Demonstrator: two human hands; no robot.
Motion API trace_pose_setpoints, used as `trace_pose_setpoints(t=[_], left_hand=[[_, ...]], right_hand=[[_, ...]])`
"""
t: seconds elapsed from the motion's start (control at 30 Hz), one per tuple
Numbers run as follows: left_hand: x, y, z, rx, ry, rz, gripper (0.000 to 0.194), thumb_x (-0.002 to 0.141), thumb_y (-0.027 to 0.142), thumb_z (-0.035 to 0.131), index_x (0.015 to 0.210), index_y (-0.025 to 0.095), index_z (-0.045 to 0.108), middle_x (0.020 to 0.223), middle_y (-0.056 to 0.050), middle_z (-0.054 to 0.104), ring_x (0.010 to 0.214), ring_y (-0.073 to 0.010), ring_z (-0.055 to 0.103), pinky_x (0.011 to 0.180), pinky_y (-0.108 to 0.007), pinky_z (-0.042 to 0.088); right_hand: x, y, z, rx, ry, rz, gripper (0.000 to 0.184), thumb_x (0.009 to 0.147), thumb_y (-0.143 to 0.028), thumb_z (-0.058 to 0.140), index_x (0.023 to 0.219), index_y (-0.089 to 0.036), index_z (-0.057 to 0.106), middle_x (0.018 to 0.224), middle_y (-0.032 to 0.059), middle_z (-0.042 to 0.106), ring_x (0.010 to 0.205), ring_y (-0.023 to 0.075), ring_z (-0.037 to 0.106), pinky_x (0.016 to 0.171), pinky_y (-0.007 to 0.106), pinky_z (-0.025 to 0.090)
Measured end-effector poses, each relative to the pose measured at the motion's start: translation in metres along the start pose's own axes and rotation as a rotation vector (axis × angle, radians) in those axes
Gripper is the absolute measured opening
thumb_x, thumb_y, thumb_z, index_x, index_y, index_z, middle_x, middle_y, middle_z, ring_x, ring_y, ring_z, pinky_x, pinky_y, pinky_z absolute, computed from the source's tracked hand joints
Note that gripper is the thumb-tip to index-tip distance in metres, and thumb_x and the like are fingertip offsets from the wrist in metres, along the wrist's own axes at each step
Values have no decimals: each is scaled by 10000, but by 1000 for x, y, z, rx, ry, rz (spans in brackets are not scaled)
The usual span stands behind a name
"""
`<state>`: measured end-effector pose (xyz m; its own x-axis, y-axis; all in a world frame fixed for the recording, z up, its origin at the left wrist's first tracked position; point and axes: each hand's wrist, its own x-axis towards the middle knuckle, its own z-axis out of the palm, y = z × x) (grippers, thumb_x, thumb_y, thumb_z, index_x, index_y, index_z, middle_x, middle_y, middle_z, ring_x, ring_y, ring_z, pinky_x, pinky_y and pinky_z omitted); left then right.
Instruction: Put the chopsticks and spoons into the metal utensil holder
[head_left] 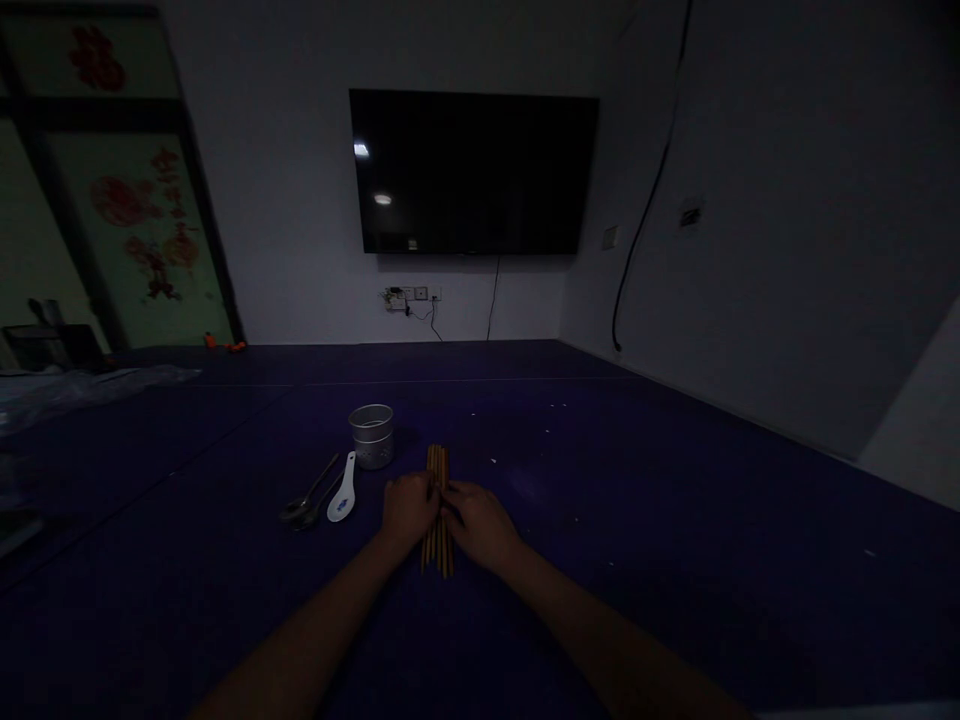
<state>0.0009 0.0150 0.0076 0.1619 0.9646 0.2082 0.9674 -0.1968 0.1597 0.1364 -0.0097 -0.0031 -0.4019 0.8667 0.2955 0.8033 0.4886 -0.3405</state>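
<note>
A bundle of several wooden chopsticks [437,463] lies on the dark blue table [637,520], pointing away from me. My left hand [407,510] is closed on the bundle's left side. My right hand [480,522] is closed on its right side, so both hands press the sticks together at their middle. The sticks' far ends and near ends stick out past my hands. A small metal cup [371,434] stands upright just beyond my left hand.
A white ceramic spoon [343,490] and metal spoons [307,500] lie left of my left hand. A black wall screen [472,172] hangs ahead. Clear plastic sheeting [67,388] lies at the table's far left. The room is dim.
</note>
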Motion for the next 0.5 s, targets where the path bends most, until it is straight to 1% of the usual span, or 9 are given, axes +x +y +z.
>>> trace_pose_setpoints(t=[0.2, 0.37, 0.5], left_hand=[[0, -1, 1, -16, 12, 18, 257, 885, 283, 370, 944, 209, 610, 1007, -65, 683, 945, -201, 621, 759, -298, 404], [0, -2, 0, -17, -8, 10, 243, 885, 260, 376, 932, 209, 608, 1014, -65, 678, 953, -187, 618, 750, -276, 398], [0, -3, 0, -34, 22, 23, 233, 882, 260, 381, 924, 207, 604, 995, -56, 679, 938, -181, 617, 734, -267, 390]], right_hand=[[-1, -1, -1, 5, 1, -6, 343, 880, -243, 413, 1174, -213, 587, 1211, 77, 594, 1144, 208, 513, 957, 337, 367], [-1, -1, -1, 11, 3, -13, 326, 875, -231, 418, 1148, -220, 595, 1192, 70, 602, 1119, 197, 530, 944, 325, 377], [-1, -2, -1, -4, 3, -10, 305, 879, -237, 416, 1116, -218, 606, 1181, 70, 607, 1125, 191, 525, 944, 313, 375]])
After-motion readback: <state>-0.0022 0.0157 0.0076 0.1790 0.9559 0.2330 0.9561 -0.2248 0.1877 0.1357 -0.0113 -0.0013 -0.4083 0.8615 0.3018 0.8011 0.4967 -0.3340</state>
